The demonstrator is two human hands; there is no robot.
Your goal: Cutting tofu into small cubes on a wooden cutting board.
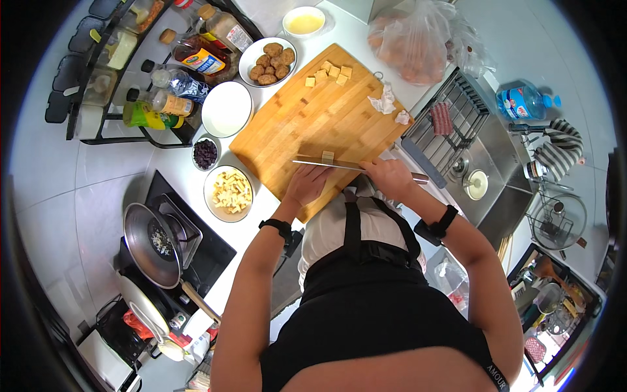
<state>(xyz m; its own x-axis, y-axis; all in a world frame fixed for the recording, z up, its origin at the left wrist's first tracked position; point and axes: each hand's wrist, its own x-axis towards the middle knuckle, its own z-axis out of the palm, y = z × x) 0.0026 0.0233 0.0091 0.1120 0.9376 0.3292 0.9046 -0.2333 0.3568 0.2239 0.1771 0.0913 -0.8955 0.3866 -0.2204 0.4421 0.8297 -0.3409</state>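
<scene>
My right hand (390, 177) grips the handle of a kitchen knife (338, 164), whose blade lies across the near part of a wooden cutting board (289, 120). Against the far side of the blade stands a small pale block of food (327, 157), possibly tofu. My left hand (309, 184) is on the near side of the blade, fingertips right at it; whatever lies under those fingers is hidden. Several pale yellow cubes (334, 71) sit at the board's far end. Crumpled white scraps (384, 100) lie near its right edge.
Left of the board stand a bowl of browned balls (270, 63), a white bowl (227, 109), a dark chopped ingredient (205, 154) and a bowl of yellow pieces (228, 193). A frying pan (153, 245) rests on the stove. The sink (490, 161) is at the right.
</scene>
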